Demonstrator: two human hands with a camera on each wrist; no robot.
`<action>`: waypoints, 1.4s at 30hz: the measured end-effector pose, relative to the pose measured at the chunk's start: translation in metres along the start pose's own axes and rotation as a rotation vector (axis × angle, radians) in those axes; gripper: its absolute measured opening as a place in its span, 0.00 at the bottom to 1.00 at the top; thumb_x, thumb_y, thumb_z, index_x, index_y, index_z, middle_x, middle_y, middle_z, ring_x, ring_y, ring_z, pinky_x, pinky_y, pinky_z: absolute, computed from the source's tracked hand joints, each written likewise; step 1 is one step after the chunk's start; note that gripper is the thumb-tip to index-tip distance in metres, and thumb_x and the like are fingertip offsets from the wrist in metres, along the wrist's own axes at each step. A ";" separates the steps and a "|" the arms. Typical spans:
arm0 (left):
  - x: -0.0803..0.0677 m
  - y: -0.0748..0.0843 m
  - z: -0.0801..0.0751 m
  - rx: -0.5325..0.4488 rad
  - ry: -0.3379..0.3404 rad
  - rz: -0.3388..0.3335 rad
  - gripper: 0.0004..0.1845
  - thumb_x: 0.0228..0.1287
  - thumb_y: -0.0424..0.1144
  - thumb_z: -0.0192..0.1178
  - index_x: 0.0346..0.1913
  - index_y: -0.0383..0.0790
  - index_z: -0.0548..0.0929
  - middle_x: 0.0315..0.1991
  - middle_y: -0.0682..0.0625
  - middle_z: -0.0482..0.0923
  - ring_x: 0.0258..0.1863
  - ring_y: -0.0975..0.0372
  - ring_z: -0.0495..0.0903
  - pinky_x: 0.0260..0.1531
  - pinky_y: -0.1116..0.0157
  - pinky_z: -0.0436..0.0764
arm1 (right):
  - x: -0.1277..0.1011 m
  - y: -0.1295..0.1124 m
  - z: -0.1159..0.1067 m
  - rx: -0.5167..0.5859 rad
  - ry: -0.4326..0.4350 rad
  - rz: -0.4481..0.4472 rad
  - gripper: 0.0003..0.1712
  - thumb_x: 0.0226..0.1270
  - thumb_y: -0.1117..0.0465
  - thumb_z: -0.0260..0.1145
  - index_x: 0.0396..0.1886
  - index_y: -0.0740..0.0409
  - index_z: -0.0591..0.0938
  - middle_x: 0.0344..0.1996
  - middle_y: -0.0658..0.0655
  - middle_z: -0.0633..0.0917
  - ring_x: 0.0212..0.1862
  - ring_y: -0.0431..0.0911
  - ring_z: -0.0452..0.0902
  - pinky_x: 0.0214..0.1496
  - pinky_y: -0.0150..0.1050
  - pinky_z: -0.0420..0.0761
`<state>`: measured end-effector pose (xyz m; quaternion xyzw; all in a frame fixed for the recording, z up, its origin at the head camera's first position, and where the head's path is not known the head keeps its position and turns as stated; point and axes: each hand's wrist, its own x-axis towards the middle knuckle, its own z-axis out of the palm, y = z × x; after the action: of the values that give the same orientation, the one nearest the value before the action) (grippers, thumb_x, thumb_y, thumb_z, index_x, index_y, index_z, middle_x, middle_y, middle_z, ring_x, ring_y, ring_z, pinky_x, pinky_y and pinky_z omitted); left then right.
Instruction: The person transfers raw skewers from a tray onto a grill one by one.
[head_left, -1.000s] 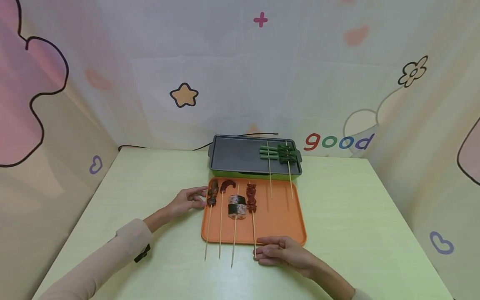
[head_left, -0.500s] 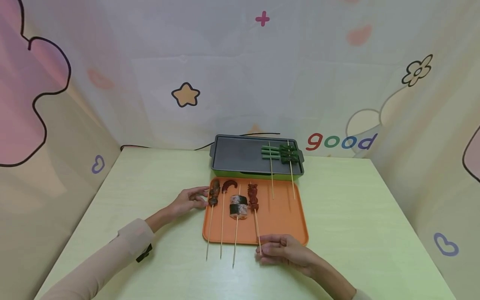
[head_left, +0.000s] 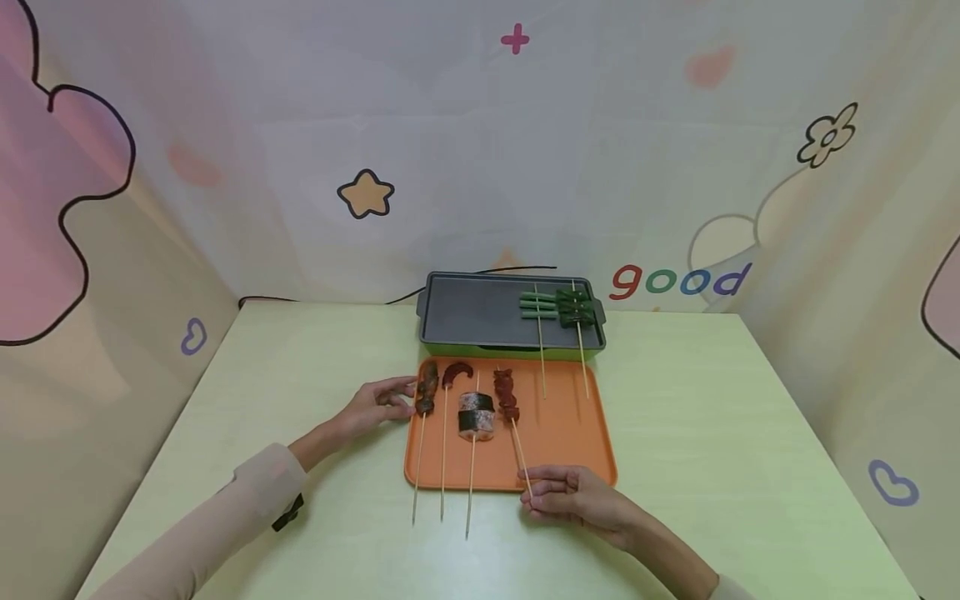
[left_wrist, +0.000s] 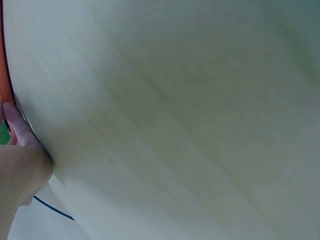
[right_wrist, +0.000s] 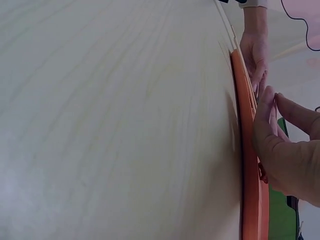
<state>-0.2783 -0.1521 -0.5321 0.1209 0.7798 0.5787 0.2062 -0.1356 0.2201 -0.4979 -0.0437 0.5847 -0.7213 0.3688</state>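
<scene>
My right hand (head_left: 581, 502) pinches the lower end of a bamboo skewer of reddish-brown meat (head_left: 506, 394), its stick slanting toward the lower right. In the right wrist view the thumb and fingers of that hand (right_wrist: 285, 135) come together over the tray edge. The meat end lies on an orange tray (head_left: 558, 442). At the tray's left rim, my left hand (head_left: 372, 406) touches the edge with extended fingers, beside a dark brown skewer (head_left: 426, 387). Between these lie a curled dark-red skewer (head_left: 457, 372) and a black-and-white roll skewer (head_left: 476, 415).
Behind the tray stands a dark grey griddle (head_left: 476, 308) on a green base. A green vegetable skewer (head_left: 573, 308) with two sticks lies on its right part, the sticks overhanging the tray. A patterned curtain (head_left: 450, 150) closes off the back of the table (head_left: 690, 433).
My right hand has shifted slightly right, swinging the lower end of the meat skewer's stick to the right. The left hand stays at the tray's rim.
</scene>
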 end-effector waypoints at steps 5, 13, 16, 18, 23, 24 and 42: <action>0.003 -0.002 0.000 -0.002 0.000 -0.012 0.32 0.70 0.31 0.63 0.75 0.36 0.68 0.62 0.36 0.76 0.43 0.71 0.82 0.45 0.73 0.81 | -0.002 0.002 -0.002 -0.029 0.026 -0.016 0.35 0.74 0.68 0.64 0.74 0.77 0.63 0.50 0.55 0.88 0.53 0.42 0.86 0.60 0.36 0.84; 0.003 0.000 0.000 -0.005 -0.004 0.007 0.31 0.70 0.29 0.62 0.75 0.34 0.68 0.61 0.33 0.75 0.43 0.70 0.83 0.45 0.73 0.82 | -0.007 0.006 -0.007 -0.075 0.054 -0.022 0.35 0.73 0.67 0.65 0.73 0.77 0.64 0.49 0.55 0.88 0.52 0.42 0.86 0.60 0.36 0.84; 0.003 0.000 0.001 -0.004 0.001 0.007 0.31 0.70 0.28 0.62 0.75 0.33 0.69 0.61 0.33 0.76 0.43 0.71 0.83 0.44 0.74 0.81 | -0.009 0.007 -0.007 -0.083 0.053 -0.021 0.35 0.73 0.67 0.65 0.73 0.78 0.64 0.50 0.55 0.88 0.52 0.42 0.86 0.60 0.36 0.84; 0.003 -0.001 0.001 -0.002 0.006 0.000 0.32 0.69 0.28 0.63 0.75 0.34 0.69 0.61 0.34 0.76 0.42 0.71 0.82 0.43 0.74 0.81 | -0.010 0.007 -0.007 -0.081 0.055 -0.019 0.35 0.73 0.68 0.65 0.73 0.79 0.63 0.50 0.55 0.88 0.53 0.42 0.86 0.61 0.36 0.84; 0.004 -0.001 0.002 0.006 0.009 0.009 0.32 0.69 0.28 0.63 0.74 0.33 0.69 0.60 0.34 0.76 0.42 0.71 0.82 0.42 0.74 0.80 | -0.012 0.008 -0.008 -0.077 0.055 -0.020 0.36 0.73 0.68 0.65 0.73 0.80 0.62 0.49 0.55 0.88 0.53 0.43 0.87 0.60 0.36 0.84; 0.004 -0.001 0.002 0.006 0.009 0.010 0.32 0.69 0.28 0.63 0.74 0.33 0.69 0.60 0.34 0.77 0.42 0.71 0.82 0.42 0.74 0.80 | -0.012 0.008 -0.008 -0.079 0.052 -0.023 0.36 0.72 0.68 0.65 0.73 0.80 0.63 0.49 0.55 0.88 0.53 0.42 0.87 0.60 0.36 0.84; 0.001 -0.001 0.001 0.001 0.007 0.033 0.32 0.69 0.29 0.63 0.74 0.31 0.69 0.61 0.31 0.76 0.42 0.71 0.82 0.41 0.75 0.79 | -0.014 0.012 -0.012 -0.102 -0.040 -0.106 0.34 0.74 0.68 0.64 0.72 0.80 0.63 0.52 0.57 0.88 0.53 0.42 0.87 0.59 0.35 0.84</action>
<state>-0.2788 -0.1515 -0.5338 0.1318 0.7787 0.5820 0.1938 -0.1254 0.2376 -0.5072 -0.1077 0.6099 -0.7081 0.3392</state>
